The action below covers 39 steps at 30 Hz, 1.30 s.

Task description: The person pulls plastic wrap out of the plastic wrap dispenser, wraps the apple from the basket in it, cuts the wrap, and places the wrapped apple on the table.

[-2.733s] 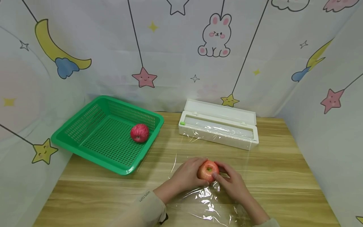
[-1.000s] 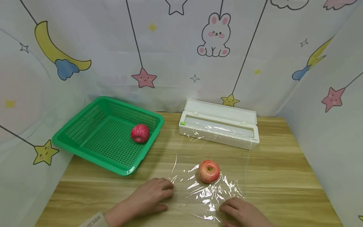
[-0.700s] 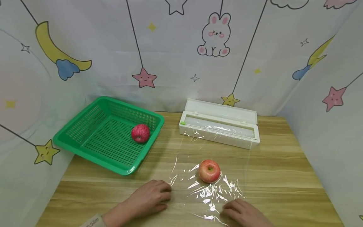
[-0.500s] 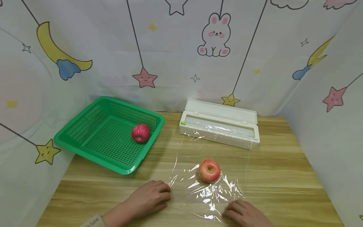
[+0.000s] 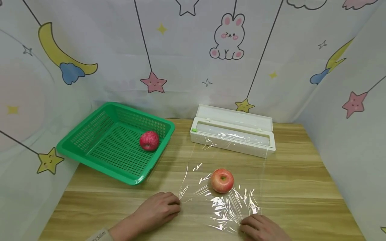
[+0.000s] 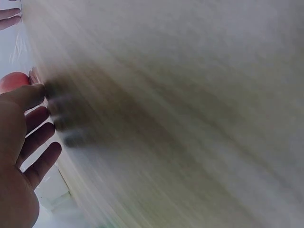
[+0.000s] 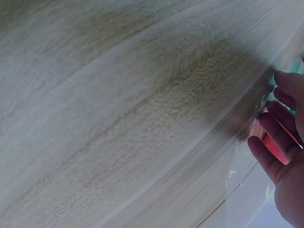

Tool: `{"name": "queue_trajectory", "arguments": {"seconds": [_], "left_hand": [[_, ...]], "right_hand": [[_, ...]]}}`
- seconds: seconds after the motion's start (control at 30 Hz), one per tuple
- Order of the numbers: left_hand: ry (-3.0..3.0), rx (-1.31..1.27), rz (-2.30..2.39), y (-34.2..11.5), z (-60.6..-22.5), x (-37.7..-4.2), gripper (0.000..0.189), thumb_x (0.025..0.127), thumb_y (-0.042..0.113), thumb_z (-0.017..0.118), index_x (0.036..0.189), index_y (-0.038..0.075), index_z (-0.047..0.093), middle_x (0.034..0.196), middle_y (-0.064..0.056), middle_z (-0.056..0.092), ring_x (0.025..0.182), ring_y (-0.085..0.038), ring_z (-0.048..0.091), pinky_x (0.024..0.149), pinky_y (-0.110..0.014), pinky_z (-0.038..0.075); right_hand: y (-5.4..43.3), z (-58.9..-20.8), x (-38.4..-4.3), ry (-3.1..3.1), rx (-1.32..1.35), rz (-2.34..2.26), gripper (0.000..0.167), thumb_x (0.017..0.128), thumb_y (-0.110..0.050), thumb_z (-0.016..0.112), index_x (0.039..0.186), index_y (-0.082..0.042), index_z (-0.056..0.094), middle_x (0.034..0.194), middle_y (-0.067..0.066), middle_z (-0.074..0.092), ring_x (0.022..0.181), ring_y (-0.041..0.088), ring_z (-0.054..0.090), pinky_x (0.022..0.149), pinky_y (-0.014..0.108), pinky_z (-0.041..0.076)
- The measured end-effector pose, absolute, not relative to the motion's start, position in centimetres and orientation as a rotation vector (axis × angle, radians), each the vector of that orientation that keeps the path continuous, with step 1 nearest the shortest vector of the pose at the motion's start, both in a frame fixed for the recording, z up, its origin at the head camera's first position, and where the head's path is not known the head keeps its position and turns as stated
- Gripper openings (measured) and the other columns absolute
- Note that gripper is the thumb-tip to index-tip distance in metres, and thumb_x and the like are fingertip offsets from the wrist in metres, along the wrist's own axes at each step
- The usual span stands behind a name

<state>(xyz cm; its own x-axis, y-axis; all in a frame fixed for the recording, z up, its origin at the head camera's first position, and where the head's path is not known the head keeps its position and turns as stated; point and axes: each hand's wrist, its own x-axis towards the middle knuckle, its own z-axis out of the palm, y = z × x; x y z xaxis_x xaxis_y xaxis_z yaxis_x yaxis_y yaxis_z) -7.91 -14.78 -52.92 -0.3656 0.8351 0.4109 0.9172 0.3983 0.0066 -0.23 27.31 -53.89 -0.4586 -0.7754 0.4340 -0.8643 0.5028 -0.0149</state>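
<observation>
A red-yellow apple point(image 5: 222, 181) sits on a sheet of clear cling film point(image 5: 224, 211), which stretches toward me from a white dispenser box point(image 5: 232, 146). At the film's near left edge, my left hand point(image 5: 158, 210) pinches the film between thumb and fingertips. My right hand point(image 5: 263, 228) pinches the near right corner, where bright creases run toward its fingers. Both wrist views show the other fingers point(image 6: 40, 164) partly spread over the wooden surface. Parts of the apple point(image 7: 274, 148) show behind the right hand's fingers in the right wrist view.
A green plastic basket point(image 5: 98, 170) stands at the left with a darker red apple point(image 5: 149, 141) inside. The dispenser's lid point(image 5: 235, 117) is raised at the back. Printed cloth walls point(image 5: 181, 50) enclose the wooden table point(image 5: 301, 187) at the back and sides.
Both hands have let go of the apple and moved apart to the film's near edges. In the last half second the film's creases shifted and sharpened toward the right hand. The apple stayed put.
</observation>
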Motion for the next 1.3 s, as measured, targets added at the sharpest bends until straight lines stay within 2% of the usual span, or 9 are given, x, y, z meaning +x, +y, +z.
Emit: {"name": "queue_trajectory", "arguments": {"seconds": [0.3,0.63,0.73,0.97,1.03,1.13,1.2,1.23,1.3], "left_hand": [[-2.378,-1.464,-0.459,-14.6,-52.7,-7.9,0.015,0.086,0.019,0.089,0.091,0.022,0.075,0.101,0.01,0.07,0.095,-0.009,0.066,0.081,-0.026,0.054],[-2.41,-1.407,-0.645,-14.3,-51.6,-8.9,0.017,0.085,0.012,0.086,0.093,0.02,0.074,0.102,0.008,0.07,0.097,-0.01,0.068,0.087,-0.026,0.057],[-2.419,-1.402,-0.677,-14.4,-51.1,-9.3,0.012,0.089,0.012,0.083,0.094,0.019,0.073,0.104,0.007,0.07,0.098,-0.011,0.068,0.088,-0.025,0.058],[-2.433,-1.346,-0.741,-14.2,-50.0,-10.1,0.017,0.085,0.009,0.085,0.094,0.018,0.073,0.103,0.007,0.071,0.096,-0.011,0.069,0.085,-0.026,0.059],[-2.447,-1.328,-0.758,-14.2,-49.7,-10.3,0.012,0.089,0.01,0.082,0.094,0.018,0.074,0.102,0.007,0.072,0.096,-0.01,0.07,0.085,-0.027,0.06],[-2.46,-1.284,-0.783,-14.0,-49.4,-10.6,0.008,0.093,0.013,0.079,0.095,0.018,0.074,0.102,0.008,0.072,0.096,-0.01,0.07,0.084,-0.027,0.06],[-2.457,-1.249,-0.799,-13.7,-49.2,-10.8,0.008,0.093,0.013,0.079,0.096,0.018,0.073,0.101,0.008,0.072,0.095,-0.01,0.07,0.081,-0.029,0.061],[-2.455,-1.228,-0.805,-13.6,-49.2,-10.9,0.009,0.092,0.012,0.08,0.096,0.018,0.073,0.101,0.008,0.072,0.094,-0.01,0.07,0.08,-0.029,0.061],[-2.458,-1.182,-0.818,-13.2,-49.1,-11.2,0.013,0.089,0.011,0.082,0.095,0.018,0.072,0.1,0.007,0.072,0.093,-0.011,0.07,0.078,-0.03,0.061]], "right_hand": [[27.3,-54.3,-1.0,-2.308,1.401,0.355,0.044,0.117,-0.028,0.035,0.1,-0.018,0.074,0.105,-0.006,0.067,0.095,0.01,0.062,0.078,0.025,0.051],[27.5,-54.2,-1.7,-2.333,1.292,0.595,0.032,0.113,-0.033,0.051,0.099,-0.02,0.076,0.103,-0.01,0.069,0.092,0.007,0.066,0.081,0.02,0.056],[27.5,-53.5,-1.7,-2.374,1.246,0.657,0.029,0.113,-0.034,0.053,0.1,-0.021,0.075,0.104,-0.012,0.069,0.093,0.005,0.067,0.082,0.018,0.056],[27.7,-52.1,-1.8,-2.422,1.15,0.766,0.026,0.112,-0.035,0.055,0.102,-0.02,0.074,0.104,-0.015,0.068,0.089,0.002,0.065,0.08,0.016,0.053],[27.7,-51.6,-2.0,-2.443,1.115,0.796,0.027,0.112,-0.036,0.054,0.102,-0.02,0.074,0.103,-0.016,0.069,0.089,0.001,0.065,0.08,0.014,0.053],[27.7,-50.9,-2.3,-2.475,1.067,0.863,0.019,0.111,-0.031,0.06,0.105,-0.02,0.073,0.101,-0.015,0.071,0.088,0.0,0.065,0.081,0.013,0.052],[27.7,-50.4,-2.6,-2.486,1.048,0.915,0.004,0.106,-0.02,0.069,0.106,-0.019,0.073,0.1,-0.012,0.072,0.088,0.0,0.068,0.082,0.013,0.054],[27.7,-50.2,-2.8,-2.492,1.039,0.957,0.005,0.103,-0.014,0.072,0.107,-0.018,0.073,0.1,-0.011,0.073,0.088,0.001,0.069,0.081,0.013,0.055],[27.7,-49.7,-3.1,-2.515,1.01,1.026,0.021,0.095,-0.002,0.078,0.107,-0.018,0.073,0.1,-0.008,0.074,0.089,0.002,0.07,0.078,0.014,0.057]]}}
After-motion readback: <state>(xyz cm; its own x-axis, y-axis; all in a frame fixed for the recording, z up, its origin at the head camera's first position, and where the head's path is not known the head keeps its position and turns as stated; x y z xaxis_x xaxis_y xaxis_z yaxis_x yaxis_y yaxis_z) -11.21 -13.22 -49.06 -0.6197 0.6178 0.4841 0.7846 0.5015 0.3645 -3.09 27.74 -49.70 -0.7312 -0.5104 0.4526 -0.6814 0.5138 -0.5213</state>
